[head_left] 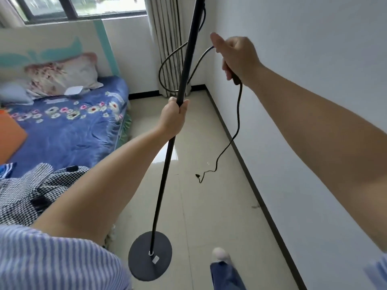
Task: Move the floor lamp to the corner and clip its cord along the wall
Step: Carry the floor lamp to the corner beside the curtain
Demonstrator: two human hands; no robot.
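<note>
A black floor lamp with a thin pole and a round flat base is tilted, its base low over the tiled floor near my foot. My left hand is wrapped around the pole at mid height. My right hand is shut on the lamp's black cord at its inline switch, held up beside the white wall. The cord loops behind the pole and hangs down from my hand, its plug end near the floor. The lamp head is out of frame.
A bed with a blue floral cover, pillows and clothes fills the left side. A striped curtain hangs in the far corner under the window. The white wall with a dark baseboard runs along the right. My shoe is beside the base.
</note>
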